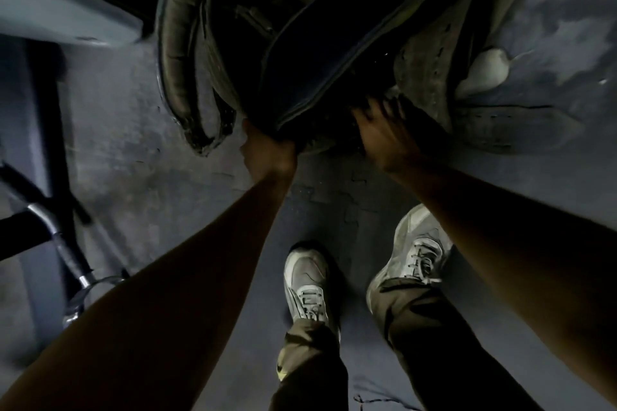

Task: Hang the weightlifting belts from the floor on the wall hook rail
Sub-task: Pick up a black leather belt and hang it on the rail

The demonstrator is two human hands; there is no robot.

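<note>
While the left hand [267, 152] clenches its fingers round the dark belt's [320, 33] lower end, the right hand [380, 130] lies spread beside it.

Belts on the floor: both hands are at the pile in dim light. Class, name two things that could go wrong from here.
1. The left hand grips the dark padded belt, which overlaps the grey curved belt; lifting may drag both belts along.
2. The right hand looks blurred and spread over the worn belt, so its hold may be poor and the belt could slip.
</note>
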